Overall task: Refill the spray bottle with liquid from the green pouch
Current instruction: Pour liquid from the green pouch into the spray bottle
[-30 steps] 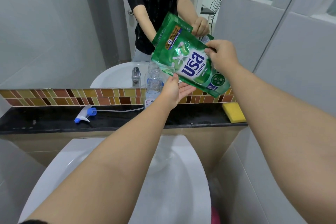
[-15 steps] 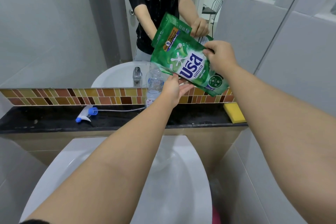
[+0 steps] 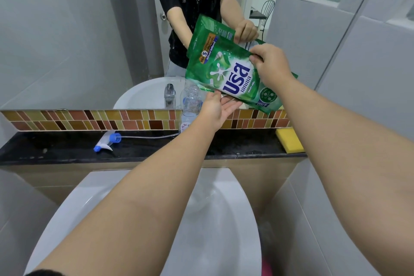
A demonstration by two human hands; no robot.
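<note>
The pouch (image 3: 233,76) is pinched at its upper edge by the right hand (image 3: 271,67), fingers clamped on the foil, and hangs tilted with its lower left corner dipped toward the open neck of the bottle (image 3: 191,105). The left hand (image 3: 218,108) lies palm-up under that lower edge, fingers spread and touching the pouch from below without closing on it. Against half a second ago the pouch has swung a little steeper and its low corner has come nearer the bottle's mouth; both hands keep the same places on it. The bottle stands uncapped on the black ledge (image 3: 56,152), just left of the left hand. Its spray head (image 3: 106,141) lies on its side well left of the bottle, tube pointing toward it. A yellow sponge (image 3: 289,140) sits well right of the bottle. The sink (image 3: 224,219) lies below the ledge.
</note>
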